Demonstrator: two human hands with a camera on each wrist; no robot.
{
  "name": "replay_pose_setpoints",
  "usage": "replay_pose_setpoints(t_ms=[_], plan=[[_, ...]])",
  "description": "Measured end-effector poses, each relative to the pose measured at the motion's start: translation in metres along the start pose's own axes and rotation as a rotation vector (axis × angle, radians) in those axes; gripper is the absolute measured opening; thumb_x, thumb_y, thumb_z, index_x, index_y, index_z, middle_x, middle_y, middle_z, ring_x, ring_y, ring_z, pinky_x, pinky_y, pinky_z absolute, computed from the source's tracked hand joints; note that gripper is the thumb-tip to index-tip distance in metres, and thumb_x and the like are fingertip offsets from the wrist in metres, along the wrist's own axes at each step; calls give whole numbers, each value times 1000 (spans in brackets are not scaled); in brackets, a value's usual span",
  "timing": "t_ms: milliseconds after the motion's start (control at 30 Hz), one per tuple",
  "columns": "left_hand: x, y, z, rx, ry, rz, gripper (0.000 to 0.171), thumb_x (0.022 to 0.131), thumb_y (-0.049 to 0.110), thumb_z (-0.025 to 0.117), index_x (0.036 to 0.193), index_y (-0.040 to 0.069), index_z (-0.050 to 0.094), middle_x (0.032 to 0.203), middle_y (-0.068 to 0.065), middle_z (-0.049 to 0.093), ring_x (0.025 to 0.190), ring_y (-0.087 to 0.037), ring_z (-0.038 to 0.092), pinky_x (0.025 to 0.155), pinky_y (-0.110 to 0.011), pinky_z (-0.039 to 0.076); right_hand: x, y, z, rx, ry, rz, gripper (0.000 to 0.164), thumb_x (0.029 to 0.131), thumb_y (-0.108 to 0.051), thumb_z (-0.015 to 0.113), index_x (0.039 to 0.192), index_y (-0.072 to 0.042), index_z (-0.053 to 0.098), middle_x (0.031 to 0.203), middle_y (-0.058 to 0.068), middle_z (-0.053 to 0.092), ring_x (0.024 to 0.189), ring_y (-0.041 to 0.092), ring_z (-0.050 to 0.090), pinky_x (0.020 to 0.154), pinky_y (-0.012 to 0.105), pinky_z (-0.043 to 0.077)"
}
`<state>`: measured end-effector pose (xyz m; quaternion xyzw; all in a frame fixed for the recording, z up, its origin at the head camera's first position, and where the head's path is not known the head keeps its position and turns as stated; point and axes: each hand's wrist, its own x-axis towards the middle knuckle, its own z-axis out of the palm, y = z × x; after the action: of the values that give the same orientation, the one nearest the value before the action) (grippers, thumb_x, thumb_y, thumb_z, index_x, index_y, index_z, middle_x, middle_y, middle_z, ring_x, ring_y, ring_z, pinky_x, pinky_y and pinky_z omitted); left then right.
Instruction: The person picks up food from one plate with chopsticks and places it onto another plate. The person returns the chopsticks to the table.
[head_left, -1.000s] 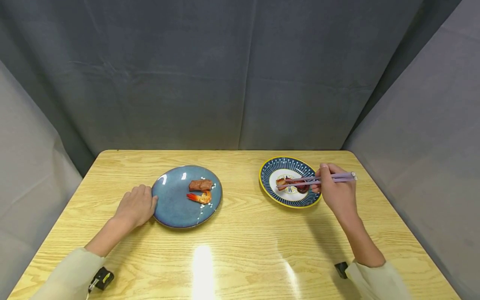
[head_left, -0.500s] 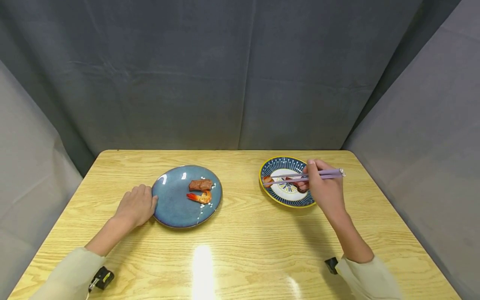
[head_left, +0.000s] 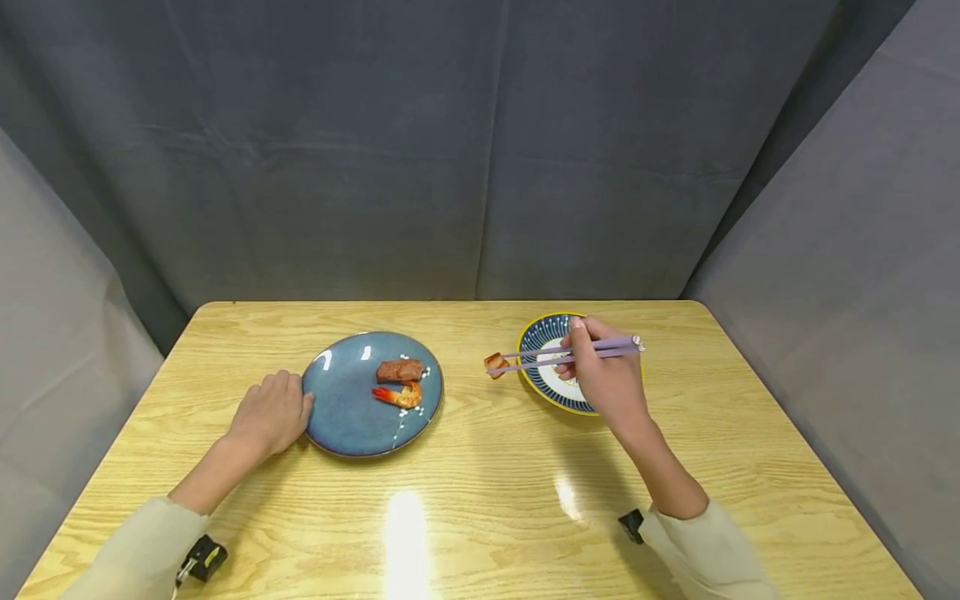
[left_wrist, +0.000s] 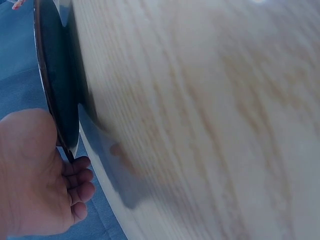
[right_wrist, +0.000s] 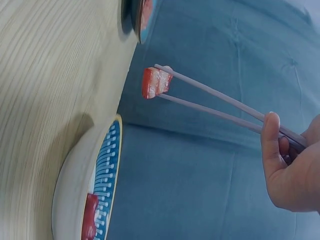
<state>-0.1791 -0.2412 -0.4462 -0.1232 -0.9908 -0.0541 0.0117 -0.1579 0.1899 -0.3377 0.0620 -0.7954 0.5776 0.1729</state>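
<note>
My right hand (head_left: 603,375) holds a pair of lavender chopsticks (head_left: 558,357). Between their tips is a small chunk of pork belly (head_left: 496,365), striped red and white in the right wrist view. It hangs in the air, left of the yellow-rimmed patterned dish (head_left: 534,342). My left hand (head_left: 272,412) grips the left rim of the blue plate (head_left: 341,408); in the left wrist view the fingers (left_wrist: 80,192) curl at its edge. On that plate lie a brown piece of meat (head_left: 400,371) and an orange shrimp (head_left: 399,395).
Something dark red (right_wrist: 90,217) lies inside the dish, seen in the right wrist view and hidden by my hand in the head view. The wooden table (head_left: 465,483) ends at a dark grey curtain (head_left: 375,208).
My right hand has moved left with the chopsticks, carrying the pork belly from the middle of the dish out past its left rim. The left hand and blue plate have stayed put.
</note>
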Motion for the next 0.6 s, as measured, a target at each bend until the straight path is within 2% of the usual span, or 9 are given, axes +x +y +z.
replay_pose_setpoints(t_ms=[300, 467, 600], plan=[[0, -2, 2, -4, -5, 3, 31, 103, 21, 49, 96, -9, 51, 81, -12, 43, 77, -31, 47, 65, -45, 40, -4, -6, 23, -73, -57, 12, 40, 105, -26, 51, 80, 2, 64, 66, 13, 65, 55, 20, 65, 53, 30, 55], [0, -3, 2, -9, -5, 4, 32, 103, 21, 48, 98, -10, 51, 82, -12, 43, 78, -32, 47, 66, -45, 40, -6, -9, 33, -7, -120, 13, 38, 105, -23, 51, 82, 5, 62, 66, 14, 63, 54, 23, 62, 53, 32, 54], [1, -3, 2, -12, -2, 7, 32, 103, 21, 48, 98, -10, 51, 82, -12, 43, 78, -32, 47, 66, -45, 40, -8, -12, 39, 11, -136, 14, 37, 105, -22, 51, 81, 5, 61, 65, 13, 62, 54, 24, 62, 53, 40, 55]])
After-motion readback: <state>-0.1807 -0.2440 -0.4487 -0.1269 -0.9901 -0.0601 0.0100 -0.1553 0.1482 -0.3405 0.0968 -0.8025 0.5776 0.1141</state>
